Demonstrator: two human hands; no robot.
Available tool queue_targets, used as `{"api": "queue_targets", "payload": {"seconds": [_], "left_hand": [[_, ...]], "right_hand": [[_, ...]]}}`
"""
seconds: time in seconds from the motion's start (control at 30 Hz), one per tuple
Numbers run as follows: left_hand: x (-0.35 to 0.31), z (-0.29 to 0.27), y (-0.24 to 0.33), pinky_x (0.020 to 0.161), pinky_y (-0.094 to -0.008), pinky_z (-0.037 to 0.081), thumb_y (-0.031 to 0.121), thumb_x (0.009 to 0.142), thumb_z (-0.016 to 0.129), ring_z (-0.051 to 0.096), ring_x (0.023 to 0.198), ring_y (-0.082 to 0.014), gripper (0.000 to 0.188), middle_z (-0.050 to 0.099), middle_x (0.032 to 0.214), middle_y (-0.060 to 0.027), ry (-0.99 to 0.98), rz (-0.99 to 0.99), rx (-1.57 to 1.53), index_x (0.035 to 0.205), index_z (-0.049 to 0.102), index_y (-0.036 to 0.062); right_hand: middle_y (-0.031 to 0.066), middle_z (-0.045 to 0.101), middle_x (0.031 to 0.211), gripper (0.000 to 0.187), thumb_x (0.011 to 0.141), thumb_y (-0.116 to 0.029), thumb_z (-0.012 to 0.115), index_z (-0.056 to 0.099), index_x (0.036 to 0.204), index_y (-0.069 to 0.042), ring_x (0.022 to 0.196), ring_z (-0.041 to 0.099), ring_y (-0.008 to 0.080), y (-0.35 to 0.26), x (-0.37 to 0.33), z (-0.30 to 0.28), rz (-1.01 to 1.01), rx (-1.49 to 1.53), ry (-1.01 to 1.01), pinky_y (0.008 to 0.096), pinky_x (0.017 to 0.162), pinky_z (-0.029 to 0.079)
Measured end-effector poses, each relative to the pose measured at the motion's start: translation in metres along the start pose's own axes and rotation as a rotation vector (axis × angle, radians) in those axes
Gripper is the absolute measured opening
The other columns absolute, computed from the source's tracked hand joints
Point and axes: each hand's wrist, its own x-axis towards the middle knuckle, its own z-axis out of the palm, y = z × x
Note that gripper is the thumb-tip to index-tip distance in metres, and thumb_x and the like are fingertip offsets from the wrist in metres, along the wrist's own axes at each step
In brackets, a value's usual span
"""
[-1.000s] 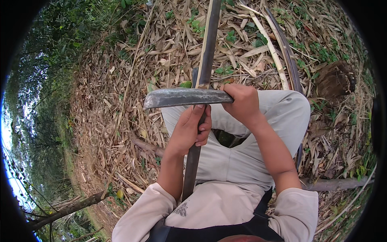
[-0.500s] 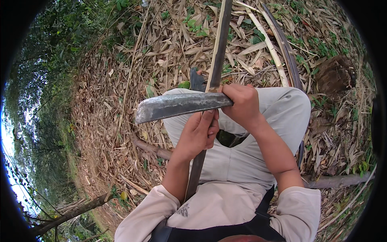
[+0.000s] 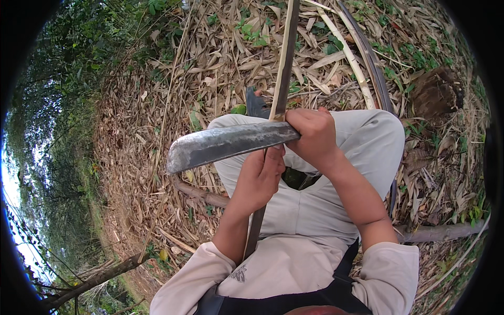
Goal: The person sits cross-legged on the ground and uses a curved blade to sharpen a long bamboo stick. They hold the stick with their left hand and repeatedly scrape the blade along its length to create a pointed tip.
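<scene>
A long, narrow strip of split wood or bamboo [image 3: 284,68], dark on one face and pale along its edge, runs from the top of the view down to my lap. My left hand [image 3: 261,176] is closed around it just below the blade. In my right hand [image 3: 315,134] is a machete [image 3: 226,144], its handle hidden in my fist. The broad grey blade points left and lies across the strip, close above my left fingers. A pale cut patch shows on the strip beside the blade.
Dry leaves cover the ground around my crossed legs [image 3: 367,134]. Split strips [image 3: 349,52] lie at the upper right, near a cut stump [image 3: 438,93]. A branch [image 3: 446,232] rests at the right, another [image 3: 202,195] at the left. Dense bushes stand far left.
The machete blade has shifted slightly left, and its tip has dropped lower, so it slants more. My right hand has moved a little left and up. My left hand still grips the strip.
</scene>
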Motion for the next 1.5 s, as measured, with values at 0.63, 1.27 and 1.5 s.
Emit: {"api": "queue_targets", "payload": {"seconds": [0.63, 1.27, 1.5], "left_hand": [[0.008, -0.006, 0.015, 0.039, -0.0218, 0.024, 0.04, 0.108, 0.039, 0.028, 0.046, -0.0031, 0.034, 0.034, 0.064, 0.0055, 0.004, -0.142, -0.102, 0.096, 0.045, 0.009], [0.008, -0.023, 0.017, 0.037, -0.0224, 0.027, 0.042, 0.108, 0.036, 0.028, 0.043, -0.005, 0.038, 0.034, 0.064, 0.0022, -0.076, -0.09, -0.206, 0.101, 0.047, 0.0062], [0.004, -0.01, 0.021, 0.038, -0.0214, 0.023, 0.04, 0.109, 0.038, 0.029, 0.044, -0.0027, 0.034, 0.037, 0.064, 0.0047, -0.068, -0.085, -0.167, 0.097, 0.047, 0.0088]], "right_hand": [[0.005, 0.055, 0.059, 0.017, 0.076, -0.015, 0.068, 0.055, 0.067, -0.012, 0.052, 0.06, 0.024, 0.03, 0.003, 0.024, -0.091, -0.132, 0.174, 0.0376, 0.051, 0.046], [0.0054, 0.056, 0.061, 0.019, 0.065, -0.006, 0.074, 0.055, 0.071, -0.008, 0.055, 0.058, 0.0255, 0.013, 0.006, 0.01, 0.02, 0.069, 0.028, 0.0361, 0.047, 0.036], [0.0033, 0.054, 0.06, 0.018, 0.065, -0.008, 0.073, 0.056, 0.07, -0.011, 0.056, 0.059, 0.0241, 0.007, 0.008, 0.002, 0.006, 0.02, 0.075, 0.038, 0.051, 0.035]]}}
